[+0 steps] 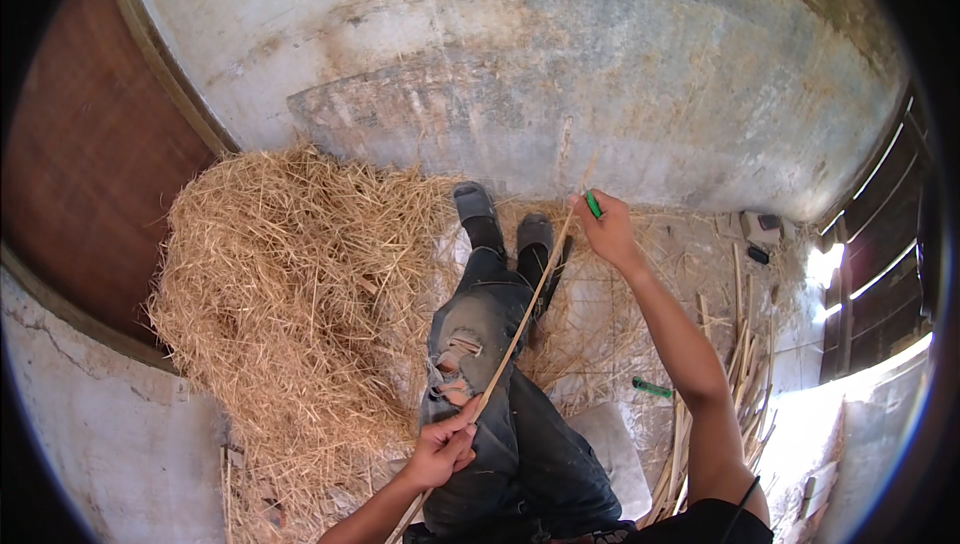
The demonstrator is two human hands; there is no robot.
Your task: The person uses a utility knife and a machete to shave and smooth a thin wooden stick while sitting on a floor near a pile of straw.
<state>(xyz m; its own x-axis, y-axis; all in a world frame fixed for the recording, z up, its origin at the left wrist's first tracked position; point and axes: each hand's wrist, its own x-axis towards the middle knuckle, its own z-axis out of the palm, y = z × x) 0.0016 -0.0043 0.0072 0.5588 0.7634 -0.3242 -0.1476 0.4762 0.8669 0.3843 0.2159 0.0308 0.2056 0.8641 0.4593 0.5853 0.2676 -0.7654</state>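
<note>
Two green objects (593,205), one held strip (512,344), one straw heap (300,314), two shoes (535,233).

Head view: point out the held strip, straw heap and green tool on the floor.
Held strip (522,321), head view: midsection.
Straw heap (290,294), head view: central surface.
Green tool (652,386), head view: body's middle.

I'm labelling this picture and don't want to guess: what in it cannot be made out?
All in the head view:
Near end of the thin strip: cut off by the lower edge, beyond the left hand.
Working end of the green tool: too small to tell, its grip partly covered by the right hand.
Anything under the straw pile: hidden by the straw.
Parts of the loose strips: behind the right arm.
</note>
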